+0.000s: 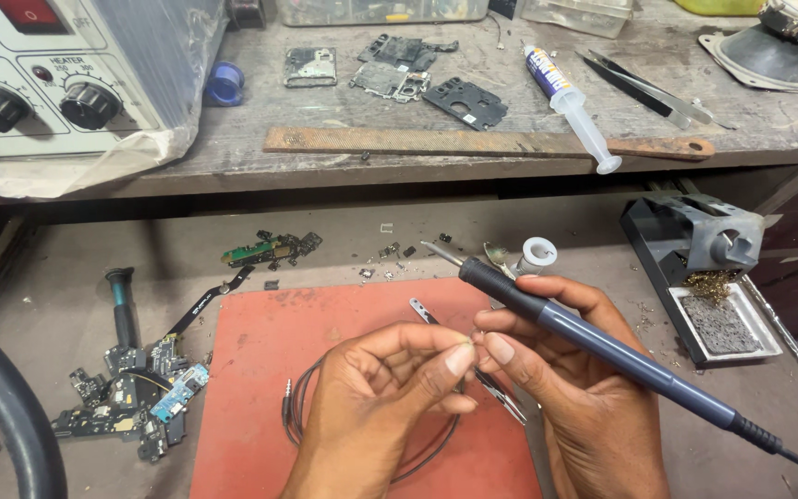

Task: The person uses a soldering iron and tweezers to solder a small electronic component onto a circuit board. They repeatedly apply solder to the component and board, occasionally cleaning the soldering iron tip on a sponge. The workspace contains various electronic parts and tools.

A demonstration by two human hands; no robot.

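Observation:
My right hand [584,388] holds a soldering iron [602,342] with a dark grey-blue handle, its metal tip pointing up and left. My left hand [390,388] meets it at the fingertips, and both pinch something very small between thumb and forefinger, too small to identify. Both hands hover over a red work mat [260,370]. A thin black cable [297,407] with an audio plug lies coiled on the mat under my left hand. Metal tweezers [427,312] lie on the mat, partly hidden by my fingers.
A soldering iron stand [704,249] with sponge tray and brass wool sits right. Small circuit boards [140,393] and a screwdriver [124,305] lie left. On the upper shelf: a control unit [48,83], a long metal file [482,143], a syringe [570,106], phone parts [399,74], black tweezers [648,88].

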